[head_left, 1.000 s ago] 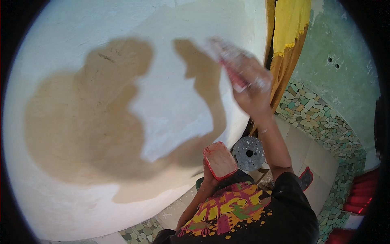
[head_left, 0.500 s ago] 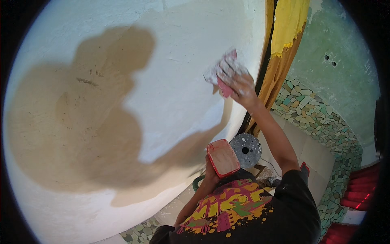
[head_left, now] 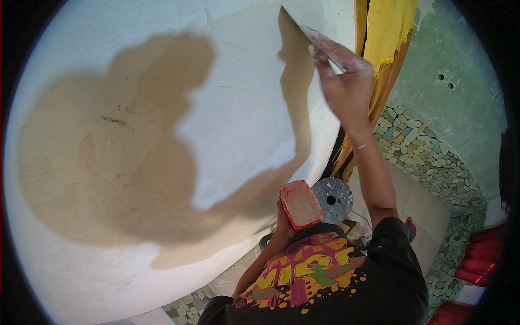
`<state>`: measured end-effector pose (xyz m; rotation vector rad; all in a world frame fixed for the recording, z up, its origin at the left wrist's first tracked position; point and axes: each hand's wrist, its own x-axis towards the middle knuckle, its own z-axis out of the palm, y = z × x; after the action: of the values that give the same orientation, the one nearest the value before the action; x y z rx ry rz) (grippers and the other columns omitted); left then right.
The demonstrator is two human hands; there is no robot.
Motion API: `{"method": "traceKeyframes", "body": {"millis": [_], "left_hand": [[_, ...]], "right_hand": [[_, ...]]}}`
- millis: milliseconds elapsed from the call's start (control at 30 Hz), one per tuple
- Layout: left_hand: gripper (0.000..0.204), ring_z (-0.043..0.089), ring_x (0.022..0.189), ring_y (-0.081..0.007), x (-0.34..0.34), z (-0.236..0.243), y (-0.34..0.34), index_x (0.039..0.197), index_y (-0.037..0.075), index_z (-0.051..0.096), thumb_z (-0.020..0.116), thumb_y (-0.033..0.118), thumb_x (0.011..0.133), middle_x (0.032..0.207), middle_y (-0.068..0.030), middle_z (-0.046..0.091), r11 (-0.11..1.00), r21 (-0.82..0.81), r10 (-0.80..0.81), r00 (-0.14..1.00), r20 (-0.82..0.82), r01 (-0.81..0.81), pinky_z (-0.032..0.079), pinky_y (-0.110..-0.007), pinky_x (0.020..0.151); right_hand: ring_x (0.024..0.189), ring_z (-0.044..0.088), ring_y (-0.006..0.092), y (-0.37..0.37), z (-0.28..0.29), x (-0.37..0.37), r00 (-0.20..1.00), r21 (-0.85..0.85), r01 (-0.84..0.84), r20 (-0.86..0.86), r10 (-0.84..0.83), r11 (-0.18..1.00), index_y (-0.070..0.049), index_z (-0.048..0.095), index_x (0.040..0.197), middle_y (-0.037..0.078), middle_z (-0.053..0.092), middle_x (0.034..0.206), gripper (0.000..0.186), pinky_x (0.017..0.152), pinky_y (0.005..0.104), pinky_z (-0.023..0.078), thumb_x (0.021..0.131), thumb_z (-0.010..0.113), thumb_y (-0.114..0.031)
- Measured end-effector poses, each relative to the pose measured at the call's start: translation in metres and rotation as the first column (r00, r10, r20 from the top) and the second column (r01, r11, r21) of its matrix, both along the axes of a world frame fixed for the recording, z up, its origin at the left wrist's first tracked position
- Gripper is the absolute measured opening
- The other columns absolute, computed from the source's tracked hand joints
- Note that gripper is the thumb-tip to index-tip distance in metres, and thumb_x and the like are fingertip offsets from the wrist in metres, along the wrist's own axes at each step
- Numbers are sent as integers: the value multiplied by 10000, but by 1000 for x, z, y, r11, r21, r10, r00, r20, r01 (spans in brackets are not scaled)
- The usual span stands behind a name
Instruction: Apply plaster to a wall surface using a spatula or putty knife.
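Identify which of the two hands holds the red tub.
The left hand, low in front of the shirt, holds the red tub of pale paste; the right hand is up by the wall, gripping a flat-bladed tool.

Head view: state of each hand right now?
Left hand: closed around a red rectangular tub of pale paste.
Right hand: closed on a thin, flat, pale-smeared blade.

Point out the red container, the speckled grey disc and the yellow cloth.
Red container (head_left: 309, 225): head view, on its red wall at the lower edge.
Speckled grey disc (head_left: 342, 194): head view, on its flat face, right of centre.
Yellow cloth (head_left: 388, 30): head view, mid-part of its visible yellow area.
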<state>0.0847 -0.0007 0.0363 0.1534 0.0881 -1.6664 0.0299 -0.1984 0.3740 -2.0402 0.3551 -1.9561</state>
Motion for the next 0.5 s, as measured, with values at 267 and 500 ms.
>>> {"method": "traceKeyframes", "body": {"millis": [267,500], "left_hand": [[675,632,1180,-345,1,-2,6,1415,133,529,551,608,935,1327,-115,635,999,26,28,999,24,-29,507,-608,994],[690,639,1173,-314,-2,4,3,1400,119,545,444,650,972,1315,-112,646,996,-85,-44,998,-39,40,507,-557,1014]], "right_hand": [[942,726,334,51,-6,-7,971,-9,-97,-223,92,995,-50,746,1140,180,737,1084,468,837,382,580,715,580,55],[982,735,303,25,30,11,999,-87,-29,18,31,996,-53,749,1134,168,742,1096,407,898,394,573,747,643,14]]}}
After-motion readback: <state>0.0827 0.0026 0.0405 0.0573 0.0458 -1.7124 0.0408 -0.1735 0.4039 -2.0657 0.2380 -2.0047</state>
